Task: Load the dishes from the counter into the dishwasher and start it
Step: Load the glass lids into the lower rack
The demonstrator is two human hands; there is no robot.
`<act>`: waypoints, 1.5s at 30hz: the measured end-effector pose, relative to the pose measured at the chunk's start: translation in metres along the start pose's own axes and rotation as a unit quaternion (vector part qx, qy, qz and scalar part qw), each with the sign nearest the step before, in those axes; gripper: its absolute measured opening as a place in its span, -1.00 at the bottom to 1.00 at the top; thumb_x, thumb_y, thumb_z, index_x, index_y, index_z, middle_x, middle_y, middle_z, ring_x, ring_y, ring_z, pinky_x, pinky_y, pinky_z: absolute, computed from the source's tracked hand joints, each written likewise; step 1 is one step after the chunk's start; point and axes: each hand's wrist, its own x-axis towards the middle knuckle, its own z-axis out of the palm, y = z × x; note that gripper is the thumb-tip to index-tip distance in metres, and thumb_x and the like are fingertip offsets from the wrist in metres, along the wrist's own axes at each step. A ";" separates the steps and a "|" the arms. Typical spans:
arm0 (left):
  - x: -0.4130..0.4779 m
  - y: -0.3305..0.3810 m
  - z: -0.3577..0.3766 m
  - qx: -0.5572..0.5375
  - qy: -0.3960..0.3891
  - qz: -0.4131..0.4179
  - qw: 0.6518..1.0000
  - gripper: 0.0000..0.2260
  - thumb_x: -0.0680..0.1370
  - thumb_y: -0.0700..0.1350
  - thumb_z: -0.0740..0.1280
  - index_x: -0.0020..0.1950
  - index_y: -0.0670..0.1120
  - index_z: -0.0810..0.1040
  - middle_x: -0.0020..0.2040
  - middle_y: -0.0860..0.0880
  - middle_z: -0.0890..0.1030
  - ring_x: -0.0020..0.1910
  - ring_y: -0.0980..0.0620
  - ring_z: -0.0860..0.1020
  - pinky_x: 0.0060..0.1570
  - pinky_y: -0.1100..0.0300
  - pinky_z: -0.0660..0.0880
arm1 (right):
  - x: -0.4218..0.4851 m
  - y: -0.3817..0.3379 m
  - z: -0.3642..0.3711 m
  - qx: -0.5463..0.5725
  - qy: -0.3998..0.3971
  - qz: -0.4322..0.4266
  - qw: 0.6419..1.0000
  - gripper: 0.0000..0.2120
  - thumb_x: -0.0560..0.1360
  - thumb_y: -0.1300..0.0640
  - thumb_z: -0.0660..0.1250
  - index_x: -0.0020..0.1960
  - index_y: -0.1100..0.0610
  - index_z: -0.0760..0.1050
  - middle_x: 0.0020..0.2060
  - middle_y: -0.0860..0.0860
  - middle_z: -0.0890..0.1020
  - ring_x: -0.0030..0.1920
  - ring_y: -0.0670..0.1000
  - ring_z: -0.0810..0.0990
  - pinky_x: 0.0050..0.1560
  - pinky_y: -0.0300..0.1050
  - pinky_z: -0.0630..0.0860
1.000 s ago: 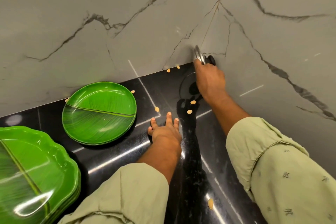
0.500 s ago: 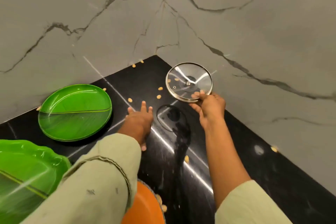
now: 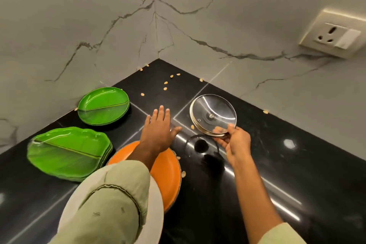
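1. Our right hand [image 3: 235,142], beyond and to the right of the orange plate [image 3: 166,174], pinches the near rim of the glass lid [image 3: 213,117]. The thumb lies on top and the fingertips show dimly through the glass. The lid hangs tilted, clear of the black counter [image 3: 277,174]; only its centre screw shows, not its knob.
2. Our left hand [image 3: 158,130], over the orange plate's far edge, is flat with fingers straight and spread, holding nothing. We cannot tell whether the palm touches the counter.
3. Our left sleeve [image 3: 111,200] and forearm hide about half the orange plate.
4. Just left of the orange plate lies a stack of leaf-shaped green plates [image 3: 67,150]; we cannot count them. Beyond those sit round green plates [image 3: 103,106], also stacked.
5. Pale bits [image 3: 165,83] are scattered beyond and beside the orange plate, too small for us to identify.
6. Far to the right of the orange plate and beyond it, a wall socket [image 3: 332,37] is clipped by the frame edge.
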 end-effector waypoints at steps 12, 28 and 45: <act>-0.163 0.057 0.015 0.057 0.041 0.010 0.998 -0.21 0.58 0.38 -0.14 0.63 -0.15 -0.03 0.63 -0.13 -0.02 0.61 -0.10 -0.05 0.54 -0.01 -0.08 | -0.085 0.008 -0.107 -0.010 -0.038 -0.009 0.999 -0.81 0.65 0.20 0.18 0.15 0.30 0.49 -0.01 0.29 0.63 -0.03 0.21 0.66 -0.25 0.00 0.64; -0.343 0.048 0.017 0.052 0.060 0.047 0.996 -0.28 0.63 0.29 0.01 0.63 -0.13 -0.08 0.63 -0.13 -0.07 0.61 -0.12 -0.08 0.55 -0.03 -0.10 | -0.239 0.078 -0.198 -0.007 0.004 -0.040 0.999 -0.86 0.64 0.18 0.20 -0.04 0.14 0.52 -0.03 0.21 0.64 -0.04 0.18 0.67 -0.35 -0.07 0.60; -0.557 0.048 0.055 0.040 0.031 0.103 0.993 -0.36 0.65 0.24 0.03 0.64 -0.04 -0.04 0.64 -0.08 -0.06 0.61 -0.07 -0.11 0.55 -0.04 -0.12 | -0.453 0.157 -0.323 -0.002 0.065 -0.062 0.996 -0.89 0.65 0.22 0.18 0.01 0.19 0.47 -0.27 0.13 0.65 -0.29 0.03 0.64 -0.35 -0.09 0.61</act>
